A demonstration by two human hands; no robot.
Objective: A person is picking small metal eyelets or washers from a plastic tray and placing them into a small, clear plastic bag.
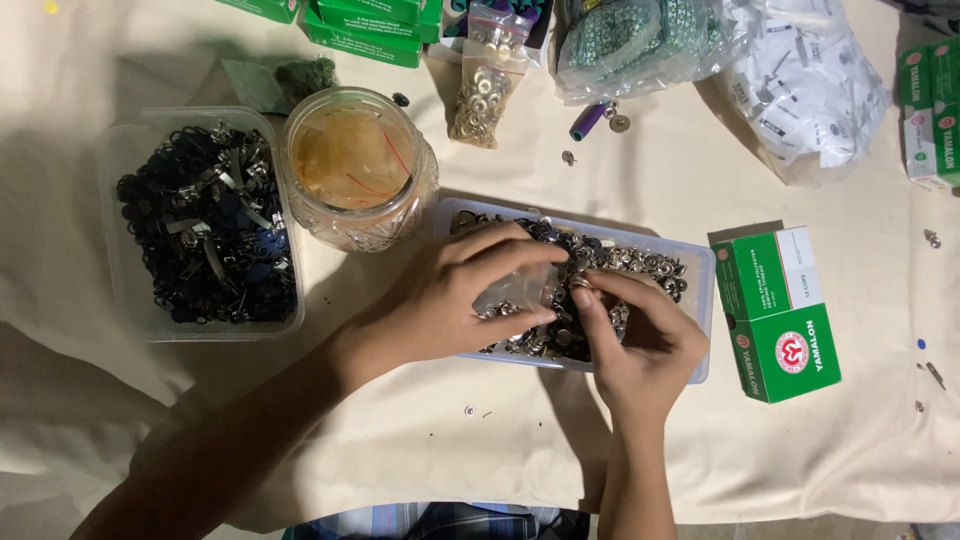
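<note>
Small clear plastic bag [512,290] pinched over the shallow clear plastic tray of silver metal snaps [690,262], long axis across it, gripped by the left hand [445,300]. Right hand [630,335] just right of the bag, fingers nipping one snap at its mouth. Left of the tray: round glass jar [358,170].

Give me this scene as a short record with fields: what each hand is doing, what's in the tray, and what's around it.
Left hand: holds a small clear plastic bag over the tray
Right hand: fingertips pinch a small metal piece at the bag's opening
Tray: clear plastic, filled with small silver and dark metal fasteners
Left of tray: glass jar, then a clear container of dark clips
Right of tray: green and white box
Surface: cream cloth
</note>
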